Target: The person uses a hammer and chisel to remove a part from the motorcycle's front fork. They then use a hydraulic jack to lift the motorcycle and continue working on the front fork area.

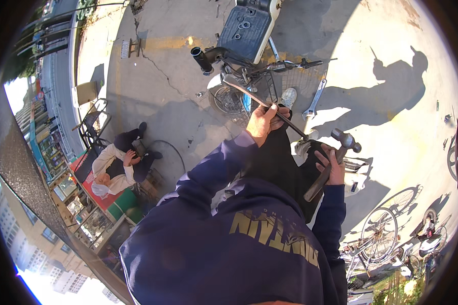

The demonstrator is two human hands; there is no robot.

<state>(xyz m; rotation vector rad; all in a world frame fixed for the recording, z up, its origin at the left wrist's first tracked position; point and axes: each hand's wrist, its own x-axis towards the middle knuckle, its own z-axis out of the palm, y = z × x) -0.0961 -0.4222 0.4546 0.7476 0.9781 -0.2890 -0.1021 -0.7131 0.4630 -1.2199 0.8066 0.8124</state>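
Note:
My left hand (262, 122) grips a long steel pry bar (248, 91) near its middle. The bar's flattened end points at a black metal frame tube (201, 61), with a gap between them. In my right hand (334, 167) is a ball-peen hammer (345, 141), held by its handle with the head up. Beyond the left hand lies a partly dismantled bike, with its handlebar (282, 66) and front wheel (229, 97) in view. Several bearing rings and washers (245, 25) rest on a dark ribbed footboard (234, 40).
A large wrench (317, 97) lies beyond my knees, near a white shoe (289, 98). On the left a seated person (114, 167) sits near a folding chair (95, 118). Bicycles (379, 232) stand at the lower right. Cracked concrete (168, 76) spans the ground.

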